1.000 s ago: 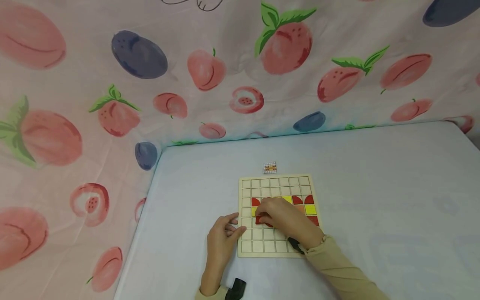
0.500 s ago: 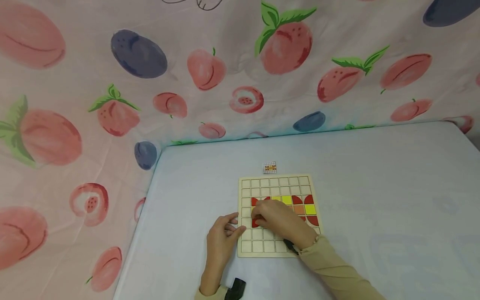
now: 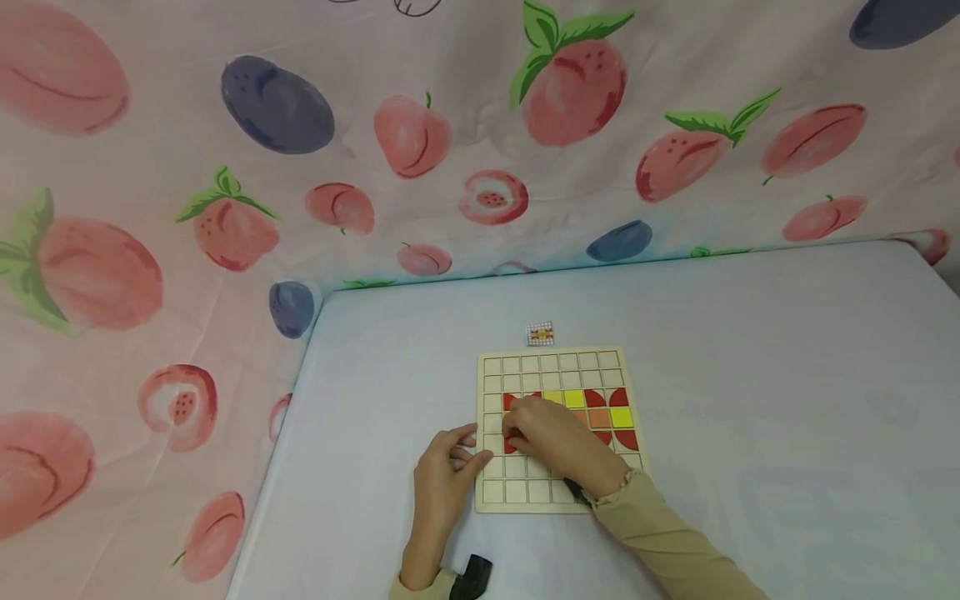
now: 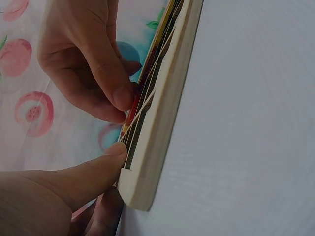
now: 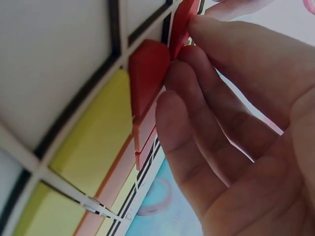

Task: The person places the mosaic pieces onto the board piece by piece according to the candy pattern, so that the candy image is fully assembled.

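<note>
A wooden grid board (image 3: 517, 492) lies on the white tabletop, with red, yellow and orange tiles in its middle rows. My left hand (image 3: 444, 475) grips the board's left edge, thumb on the rim, as the left wrist view shows. Over the board's left part, my right hand (image 3: 562, 437) pinches a red tile (image 5: 181, 27) between thumb and fingertips, set at a square of the grid. Beside it sits another red tile with a curved side (image 5: 147, 71), next to a yellow tile (image 5: 93, 132). The right hand hides several middle squares in the head view.
Behind the board lies a small patterned card (image 3: 540, 334). A fruit-print curtain (image 3: 487, 142) hangs along the back and left of the white table (image 3: 787, 375). Black wrist cameras show at both cuffs.
My right hand has shifted slightly left with the red tile, bringing it down into the lower-left coloured square, and then stays there. The left hand keeps its place on the edge.
</note>
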`<state>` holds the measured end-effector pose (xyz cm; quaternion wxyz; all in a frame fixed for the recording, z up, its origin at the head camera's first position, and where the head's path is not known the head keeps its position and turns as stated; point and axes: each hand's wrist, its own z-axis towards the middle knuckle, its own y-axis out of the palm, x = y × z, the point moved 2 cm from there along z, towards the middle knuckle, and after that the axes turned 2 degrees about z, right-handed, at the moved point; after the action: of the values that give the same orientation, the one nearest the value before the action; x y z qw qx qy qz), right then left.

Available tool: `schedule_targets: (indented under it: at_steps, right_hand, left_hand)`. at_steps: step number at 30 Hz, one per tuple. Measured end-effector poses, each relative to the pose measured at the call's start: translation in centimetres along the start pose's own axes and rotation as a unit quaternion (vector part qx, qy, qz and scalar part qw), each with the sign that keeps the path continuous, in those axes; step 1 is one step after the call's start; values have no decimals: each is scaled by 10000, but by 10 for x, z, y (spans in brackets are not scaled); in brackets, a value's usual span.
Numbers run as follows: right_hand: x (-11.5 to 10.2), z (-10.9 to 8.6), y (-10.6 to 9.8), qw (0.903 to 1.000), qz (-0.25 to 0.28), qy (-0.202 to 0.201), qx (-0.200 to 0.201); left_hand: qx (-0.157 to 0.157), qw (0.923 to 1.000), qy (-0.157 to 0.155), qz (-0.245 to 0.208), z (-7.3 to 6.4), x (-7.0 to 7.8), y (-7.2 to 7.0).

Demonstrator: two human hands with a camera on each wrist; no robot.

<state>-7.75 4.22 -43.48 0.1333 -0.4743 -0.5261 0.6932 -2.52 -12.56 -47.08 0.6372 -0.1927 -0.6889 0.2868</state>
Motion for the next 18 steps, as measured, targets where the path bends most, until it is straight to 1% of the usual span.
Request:
schedule_targets:
  at_steps: [5,11,15,18]
  right_hand:
    - [0,1,0,10000,-7,1,-40]
    - [-1,0,0,9999,-26,41,-117]
    - [-1,-2,-1,9998,-111,-127,-90]
    - [-2,-4,-3,9994,-133,-319,90]
  left_hand:
    - [-23,10000,-21,-5,0,0,-1]
    - [-138,9999,-23,-59,1,-1,-1]
    - [-166,9999,-27,13,1,-1,-2]
    - [-164,9999,7,10,0,0,-5]
